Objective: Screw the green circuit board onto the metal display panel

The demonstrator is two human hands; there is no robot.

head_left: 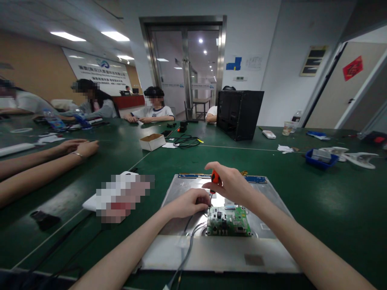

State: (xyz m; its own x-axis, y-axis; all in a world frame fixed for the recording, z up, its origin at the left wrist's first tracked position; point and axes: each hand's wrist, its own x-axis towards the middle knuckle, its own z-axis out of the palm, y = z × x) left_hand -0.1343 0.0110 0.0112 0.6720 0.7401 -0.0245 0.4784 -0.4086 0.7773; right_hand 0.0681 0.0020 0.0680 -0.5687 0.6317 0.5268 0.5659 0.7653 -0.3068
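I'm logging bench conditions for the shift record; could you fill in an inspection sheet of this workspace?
Surface: green table with pale lines; spills: nothing seen.
Work items: metal panel lying flat, green circuit board on it.
Clutter: open carton, blue tray, black computer case.
Hands: right hand holds orange screwdriver; left hand by the board's corner, grip unclear.
Cables: grey cable crosses the panel's near edge; yellow-tagged black cable beyond.
Surroundings: people seated nearby, glass doors behind.

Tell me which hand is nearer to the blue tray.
The right hand, holding the screwdriver left of the blue tray; the left hand is farther left, by the green circuit board.
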